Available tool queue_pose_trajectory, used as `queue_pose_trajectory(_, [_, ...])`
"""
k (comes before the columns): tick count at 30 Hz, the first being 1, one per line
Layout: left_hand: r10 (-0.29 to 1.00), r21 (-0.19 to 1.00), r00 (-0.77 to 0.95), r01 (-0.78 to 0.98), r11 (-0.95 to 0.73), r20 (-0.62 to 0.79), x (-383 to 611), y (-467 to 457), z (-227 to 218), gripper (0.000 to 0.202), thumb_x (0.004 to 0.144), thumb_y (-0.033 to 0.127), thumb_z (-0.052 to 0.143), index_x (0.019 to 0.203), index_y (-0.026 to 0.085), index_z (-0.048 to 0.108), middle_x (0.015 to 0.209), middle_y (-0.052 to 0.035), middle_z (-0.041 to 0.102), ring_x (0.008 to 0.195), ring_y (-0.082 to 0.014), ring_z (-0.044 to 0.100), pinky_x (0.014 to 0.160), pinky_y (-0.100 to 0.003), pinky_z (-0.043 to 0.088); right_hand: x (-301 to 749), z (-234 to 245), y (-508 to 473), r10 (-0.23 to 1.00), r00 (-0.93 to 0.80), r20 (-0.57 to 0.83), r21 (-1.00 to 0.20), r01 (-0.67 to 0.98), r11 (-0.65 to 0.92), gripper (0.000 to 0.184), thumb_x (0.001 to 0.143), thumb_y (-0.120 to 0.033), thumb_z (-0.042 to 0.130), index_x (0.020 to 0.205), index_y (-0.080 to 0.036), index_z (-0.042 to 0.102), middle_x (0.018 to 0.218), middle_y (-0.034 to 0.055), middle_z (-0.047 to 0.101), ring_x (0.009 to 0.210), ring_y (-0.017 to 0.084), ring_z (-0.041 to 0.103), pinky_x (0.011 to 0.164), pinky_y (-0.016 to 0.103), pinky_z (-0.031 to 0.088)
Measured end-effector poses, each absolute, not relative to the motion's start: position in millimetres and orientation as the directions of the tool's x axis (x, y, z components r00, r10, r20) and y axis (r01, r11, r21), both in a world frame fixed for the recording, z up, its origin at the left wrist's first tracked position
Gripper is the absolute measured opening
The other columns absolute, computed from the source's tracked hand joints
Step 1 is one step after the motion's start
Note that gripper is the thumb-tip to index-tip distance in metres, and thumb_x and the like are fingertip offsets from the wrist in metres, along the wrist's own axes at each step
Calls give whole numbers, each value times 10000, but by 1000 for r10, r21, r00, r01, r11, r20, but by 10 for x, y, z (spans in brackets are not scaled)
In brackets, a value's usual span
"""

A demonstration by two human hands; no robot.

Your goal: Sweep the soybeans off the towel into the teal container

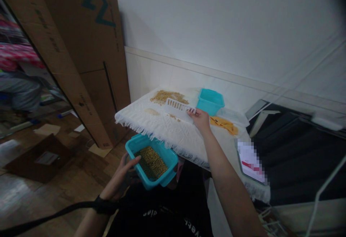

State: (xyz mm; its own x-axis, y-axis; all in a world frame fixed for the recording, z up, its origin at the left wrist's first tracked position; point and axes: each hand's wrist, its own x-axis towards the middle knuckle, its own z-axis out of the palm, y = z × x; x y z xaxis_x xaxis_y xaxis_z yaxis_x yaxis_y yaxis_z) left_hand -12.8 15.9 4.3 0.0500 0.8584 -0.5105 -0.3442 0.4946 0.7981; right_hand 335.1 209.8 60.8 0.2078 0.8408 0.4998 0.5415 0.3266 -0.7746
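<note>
My left hand [122, 178] grips a teal plastic tub [164, 156] half full of small yellow-green beans, held just below the near edge of the white fringed cloth [151, 123] on the table. My right hand [201, 119] reaches across the cloth and holds one end of a white slotted plastic tray [177, 108]. Beyond the tray lies a loose heap of beans [167, 96] on the cloth. A second teal tub [210, 100] stands at the back of the table, near the wall.
A tall cardboard box [81, 45] leans against the wall on the left. Yellow cloth [224, 124] and a clear lid lie right of the far tub. A paper [250, 161] rests on the table's right end. Dark furniture sits further right.
</note>
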Motion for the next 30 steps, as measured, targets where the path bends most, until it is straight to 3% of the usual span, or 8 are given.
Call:
queue_pose_trajectory(5, [858, 800, 54, -335, 498, -511, -133, 153, 31, 1193, 723, 583, 947, 1680, 382, 263, 1433, -174, 699, 1023, -388, 816, 810, -497, 672, 3387, 598, 2127, 808, 264, 526, -783, 521, 340, 275, 810, -465, 770, 812, -191, 795, 717, 17, 740, 721, 222, 658, 686, 310, 502])
queue_pose_trajectory(19, [861, 801, 51, -343, 492, -507, -123, 157, 50, 1151, 732, 558, 948, 1663, 384, 295, 1436, -172, 693, 1019, -365, 809, 798, -478, 663, 3353, 594, 2087, 821, 237, 519, -779, 528, 340, 269, 798, -468, 762, 771, -202, 787, 650, -8, 674, 683, 203, 626, 669, 301, 483])
queue_pose_trajectory(23, [856, 799, 50, -337, 499, -514, -128, 158, 41, 1193, 730, 564, 947, 1686, 378, 257, 1401, -178, 709, 1005, -373, 817, 801, -485, 661, 3330, 629, 2062, 841, 217, 496, -791, 512, 334, 310, 795, -518, 802, 794, -208, 798, 639, -7, 680, 707, 216, 645, 640, 292, 496])
queue_pose_trajectory(30, [857, 800, 50, -333, 499, -514, -148, 172, 11, 1130, 740, 555, 947, 1666, 392, 321, 1412, -177, 704, 973, -366, 830, 796, -491, 670, 3289, 699, 2011, 840, 198, 505, -765, 553, 329, 363, 796, -572, 788, 788, -209, 789, 612, -16, 649, 660, 202, 608, 598, 282, 457])
